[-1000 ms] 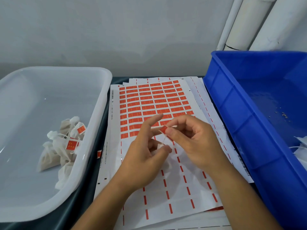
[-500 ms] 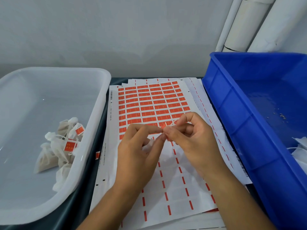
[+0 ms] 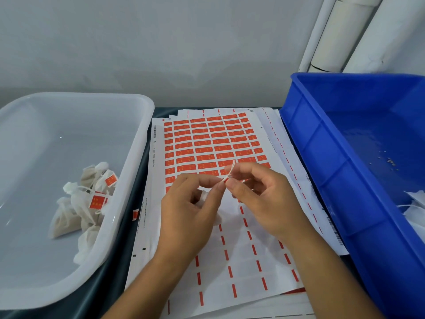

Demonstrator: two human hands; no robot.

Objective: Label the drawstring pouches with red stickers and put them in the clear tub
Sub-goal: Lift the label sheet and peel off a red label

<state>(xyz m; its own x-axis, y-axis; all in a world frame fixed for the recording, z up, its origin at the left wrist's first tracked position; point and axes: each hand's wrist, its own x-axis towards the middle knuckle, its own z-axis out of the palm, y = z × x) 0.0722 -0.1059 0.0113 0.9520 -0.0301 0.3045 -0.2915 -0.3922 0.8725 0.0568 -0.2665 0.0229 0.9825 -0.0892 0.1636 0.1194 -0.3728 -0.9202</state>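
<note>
My left hand (image 3: 190,210) cups a small white drawstring pouch (image 3: 205,199), mostly hidden in the palm, and pinches its string (image 3: 230,172) between thumb and forefinger. My right hand (image 3: 259,196) pinches a red sticker (image 3: 227,179) at that string, fingertip to fingertip with the left. Both hands hover over the sticker sheet (image 3: 207,143), whose upper rows still carry red stickers. The clear tub (image 3: 135,143) stands at the left and holds several labelled pouches (image 3: 85,199).
A blue bin (image 3: 322,157) at the right holds white unlabelled pouches (image 3: 414,208) at its right edge. More peeled sheets (image 3: 287,143) lie under the top one. One loose red sticker (image 3: 136,214) lies between tub and sheet. White pipes (image 3: 345,33) stand against the wall.
The left forefinger has come down from pointing up into a pinch with the thumb. The right hand still pinches the sticker, and a loop of string now stands up above its fingers.
</note>
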